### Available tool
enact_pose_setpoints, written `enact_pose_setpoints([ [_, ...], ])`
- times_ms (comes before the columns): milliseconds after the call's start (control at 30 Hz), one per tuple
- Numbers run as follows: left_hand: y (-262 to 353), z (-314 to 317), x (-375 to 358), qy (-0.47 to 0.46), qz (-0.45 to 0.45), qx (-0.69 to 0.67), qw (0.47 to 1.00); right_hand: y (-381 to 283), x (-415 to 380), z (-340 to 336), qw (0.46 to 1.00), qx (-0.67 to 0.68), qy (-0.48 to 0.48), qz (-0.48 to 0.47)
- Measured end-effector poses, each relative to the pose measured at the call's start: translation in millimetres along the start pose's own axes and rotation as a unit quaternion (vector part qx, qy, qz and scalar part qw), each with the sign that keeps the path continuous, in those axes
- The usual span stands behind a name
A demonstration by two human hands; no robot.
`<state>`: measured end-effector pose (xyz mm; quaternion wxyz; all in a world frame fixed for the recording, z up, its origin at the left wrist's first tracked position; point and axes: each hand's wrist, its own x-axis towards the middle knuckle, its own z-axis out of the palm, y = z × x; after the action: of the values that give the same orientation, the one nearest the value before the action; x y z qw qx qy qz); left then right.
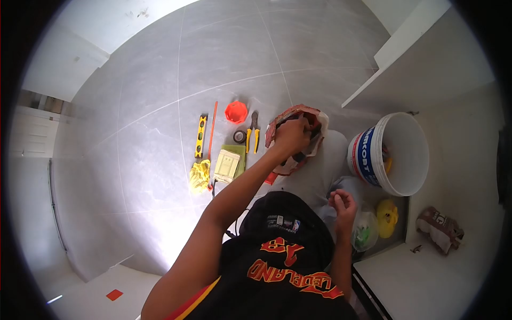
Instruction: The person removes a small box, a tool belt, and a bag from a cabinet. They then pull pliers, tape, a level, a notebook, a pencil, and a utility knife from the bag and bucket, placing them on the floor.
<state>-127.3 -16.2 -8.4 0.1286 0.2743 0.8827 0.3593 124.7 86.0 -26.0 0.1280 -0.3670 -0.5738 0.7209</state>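
My left hand (292, 137) reaches into the mouth of a red and white bag (318, 118); its fingers are partly hidden among dark contents. In front of my right knee, my right hand (343, 204) is held with curled fingers and nothing visible in them. Left of the bag lie yellow-handled pliers (253, 133), a black tape roll (239, 136) and an orange-red octagonal cup (236, 112). A pale box (227, 166) rests on a green pad (241, 154). Further left are a yellow level (200, 136), a thin red rod (213, 128) and crumpled yellow plastic (200, 177).
A white bucket (368, 154) with items inside stands at the right. Near it are a yellow bundle (387, 218), a clear container (365, 231) with something green, and a brown and white bag (439, 230). A white panel (410, 53) juts in at the upper right.
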Motion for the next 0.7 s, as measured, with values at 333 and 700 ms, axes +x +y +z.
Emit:
enact_pose_setpoints([
  [333, -33.1, -192.4, -106.6, 0.246, -0.080, -0.231, 0.938, -44.2, -1.8, 29.1, 0.987, -0.034, -0.140, -0.066],
  [700, -291.6, -184.9, -177.6, 0.279, -0.324, 0.182, 0.886, -28.2, 8.3, 3.8, 0.997, -0.064, -0.043, -0.020],
])
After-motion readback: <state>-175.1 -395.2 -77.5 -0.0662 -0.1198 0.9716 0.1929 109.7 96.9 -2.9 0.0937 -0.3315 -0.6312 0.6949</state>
